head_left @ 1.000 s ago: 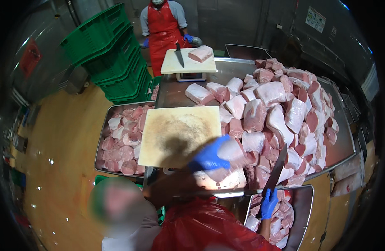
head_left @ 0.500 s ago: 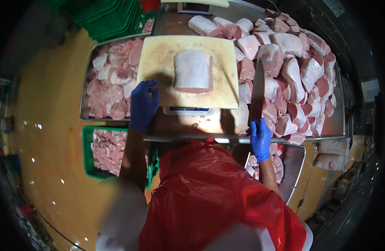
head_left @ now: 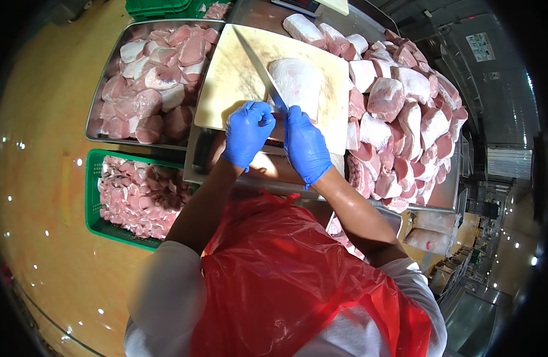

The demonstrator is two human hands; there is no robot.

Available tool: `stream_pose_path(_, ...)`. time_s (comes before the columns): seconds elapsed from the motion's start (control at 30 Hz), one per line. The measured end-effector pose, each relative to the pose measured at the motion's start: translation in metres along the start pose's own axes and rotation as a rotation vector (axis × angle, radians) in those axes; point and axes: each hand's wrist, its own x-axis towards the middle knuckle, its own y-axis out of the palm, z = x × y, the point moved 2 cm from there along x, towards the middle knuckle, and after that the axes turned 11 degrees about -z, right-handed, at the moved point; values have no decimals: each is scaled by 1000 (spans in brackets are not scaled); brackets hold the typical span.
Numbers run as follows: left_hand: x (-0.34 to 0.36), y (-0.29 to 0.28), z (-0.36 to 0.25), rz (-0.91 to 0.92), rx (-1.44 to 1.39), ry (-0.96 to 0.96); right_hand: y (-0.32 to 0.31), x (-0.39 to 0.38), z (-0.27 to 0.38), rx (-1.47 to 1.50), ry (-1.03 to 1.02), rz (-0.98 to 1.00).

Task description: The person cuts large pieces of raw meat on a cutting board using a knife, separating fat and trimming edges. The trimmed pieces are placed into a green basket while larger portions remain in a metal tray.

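Observation:
A pale block of meat (head_left: 297, 81) lies on the white cutting board (head_left: 214, 95). My right hand (head_left: 304, 146), in a blue glove, is closed on the handle of a long knife (head_left: 259, 65), whose blade slants up and left across the board and along the meat's left side. My left hand (head_left: 246, 134), also blue-gloved, has its fingers curled at the board's front edge, just left of the knife and by the meat's near corner; whether they grip anything is hidden. A scale sits under the board, mostly hidden.
A steel tray (head_left: 110, 56) of meat slices stands left, above a green crate (head_left: 94, 190) of smaller pieces. A large heap of meat chunks (head_left: 402, 131) covers the steel table's right. Another board (head_left: 336, 6) on a scale and stacked green crates (head_left: 158, 7) are at the back.
The block of meat went from my hand onto the board. My right hand has brought the knife leftward over the board, and my left hand has moved in beside it, fingers curled.

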Motion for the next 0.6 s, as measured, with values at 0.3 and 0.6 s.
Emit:
stream_pose_path(0.3,-6,-37,15,-106,-63,-108,-158,-120,-78,-580,-34,555)
stream_pose_path(0.6,-23,-137,38,-265,244,-236,-114,-89,-35,52,17,-129)
